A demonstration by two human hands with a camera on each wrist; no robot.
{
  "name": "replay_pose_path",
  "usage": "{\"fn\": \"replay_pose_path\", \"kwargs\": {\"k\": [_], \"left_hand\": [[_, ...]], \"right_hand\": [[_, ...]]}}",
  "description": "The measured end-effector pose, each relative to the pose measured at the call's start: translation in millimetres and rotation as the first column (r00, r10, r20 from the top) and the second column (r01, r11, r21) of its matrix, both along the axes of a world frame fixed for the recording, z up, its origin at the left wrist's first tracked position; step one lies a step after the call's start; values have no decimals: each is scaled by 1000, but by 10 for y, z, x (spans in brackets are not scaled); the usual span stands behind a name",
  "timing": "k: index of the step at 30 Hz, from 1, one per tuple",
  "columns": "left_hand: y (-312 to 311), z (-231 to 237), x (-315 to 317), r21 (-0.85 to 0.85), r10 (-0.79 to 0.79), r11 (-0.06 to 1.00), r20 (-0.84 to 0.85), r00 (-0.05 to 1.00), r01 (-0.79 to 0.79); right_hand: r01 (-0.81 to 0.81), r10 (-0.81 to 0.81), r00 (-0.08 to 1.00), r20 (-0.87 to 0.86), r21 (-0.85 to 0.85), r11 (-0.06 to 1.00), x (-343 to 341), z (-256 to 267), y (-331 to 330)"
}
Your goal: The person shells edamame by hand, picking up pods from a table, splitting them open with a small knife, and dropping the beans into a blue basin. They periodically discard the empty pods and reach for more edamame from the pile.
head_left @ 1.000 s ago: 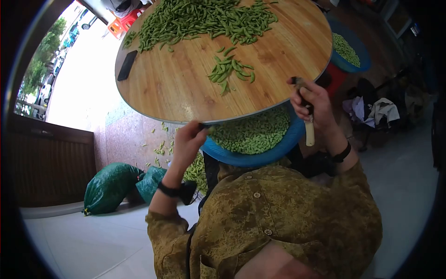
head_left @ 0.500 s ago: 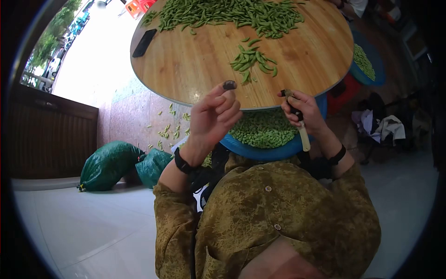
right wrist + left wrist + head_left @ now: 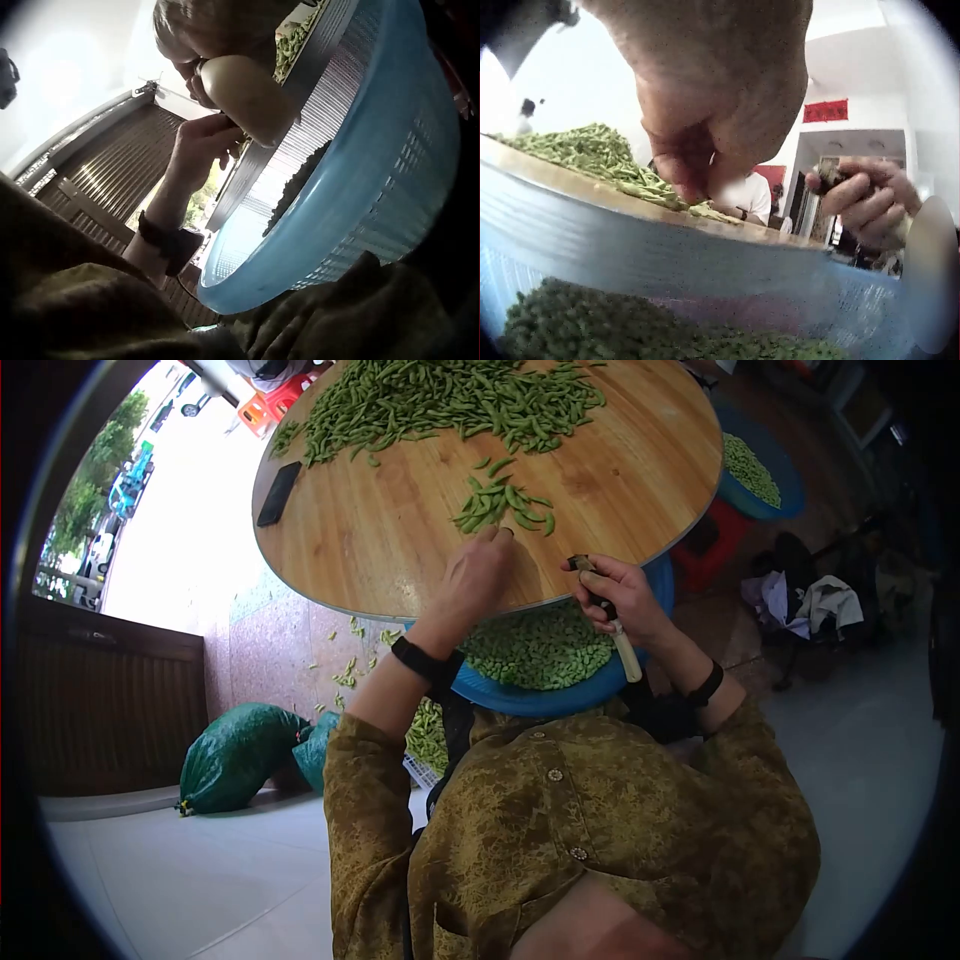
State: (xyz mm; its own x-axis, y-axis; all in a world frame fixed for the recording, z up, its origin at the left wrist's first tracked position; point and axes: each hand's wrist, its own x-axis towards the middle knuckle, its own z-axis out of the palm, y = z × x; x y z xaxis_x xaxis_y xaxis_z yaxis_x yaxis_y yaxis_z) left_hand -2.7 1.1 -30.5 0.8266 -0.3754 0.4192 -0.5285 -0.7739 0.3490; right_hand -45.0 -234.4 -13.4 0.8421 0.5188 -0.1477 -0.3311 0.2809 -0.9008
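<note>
One shift noted: bare left hand (image 3: pixel 478 575) had reached the loose cluster of slender green pods (image 3: pixel 488 500) on the round, wood-grained tabletop (image 3: pixel 380 530), upper centre of frame; earlier it hung short of them. Likely put pods within pinching reach; whether it held one, could not tell. Bare right hand (image 3: pixel 625 600), apart, gripped a slim black-and-cream tool (image 3: pixel 626 652), right of centre, long axis slanting steeply, pale end toward lower right.

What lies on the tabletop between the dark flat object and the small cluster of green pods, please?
Only bare wooden tabletop lies between the dark flat object and the small pod cluster, as the head view shows.
</note>
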Motion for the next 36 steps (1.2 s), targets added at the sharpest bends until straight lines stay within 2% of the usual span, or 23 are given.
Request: {"fn": "replay_pose_path", "kwargs": {"k": [3,7,9,10,12,13,15,16,18,19,21,24,28,30,31,32,33,34,36], "left_hand": [[-2,-67,137,95,-17,995,-20,1000,19],[-41,72,16,81,-10,997,-16,1000,11],[-132,268,-228,-73,-25,997,-216,976,9],[-170,327,-356,-73,-37,997,-216,976,21],[-226,397,-533,-8,-282,955,-343,896,297],[-238,378,-502,-8,-286,953,-340,896,302],[-243,317,-379,51,-311,925,-471,826,377],[-266,303,-305,52,-314,923,-471,825,381],[-379,264,-129,-117,-175,982,-257,950,149],[-448,216,0,-123,-175,981,-255,951,148],[-568,79,279,-3,94,995,-119,988,-96],[-655,-91,490,-37,201,979,-49,978,-203],[-608,-102,530,-44,169,983,-132,977,-176],[-546,-107,442,-190,33,981,-82,996,-48],[-534,-10,331,-190,29,981,-81,996,-44],[-518,85,195,-409,-97,911,-324,941,-47],[-520,218,52,-596,-268,795,-509,818,-111],[-531,341,-76,-596,-270,795,-510,816,-109],[-543,502,-274,-771,-500,519,-625,600,-370]], "right_hand": [[55,-54,998,-35,6,998,12,20,-58],[95,-93,995,-45,43,995,53,23,-127],[121,-117,990,-77,47,992,63,24,-167],[133,-129,989,-78,47,990,69,16,-190],[153,-149,987,-67,54,987,90,-12,-218],[157,-154,986,-63,54,986,91,-22,-227],[161,-157,985,-72,64,985,96,-53,-226],[166,-161,984,-72,66,984,100,-73,-218],[145,-140,987,-73,63,987,93,-96,-207],[143,-139,988,-71,57,988,86,-88,-200],[135,-131,988,-77,51,989,66,-75,-160],[127,-117,988,-100,91,988,62,-59,-130],[162,-143,980,-140,133,978,94,-90,-132],[215,-184,965,-186,162,963,108,-82,-136],[219,-188,964,-185,163,962,107,-72,-132],[197,-165,968,-187,167,966,101,-63,-117],[175,-142,972,-189,172,970,90,-59,-97],[178,-145,971,-190,172,969,83,-76,-80],[40,4,987,-160,270,962,64,-126,-32]]}}
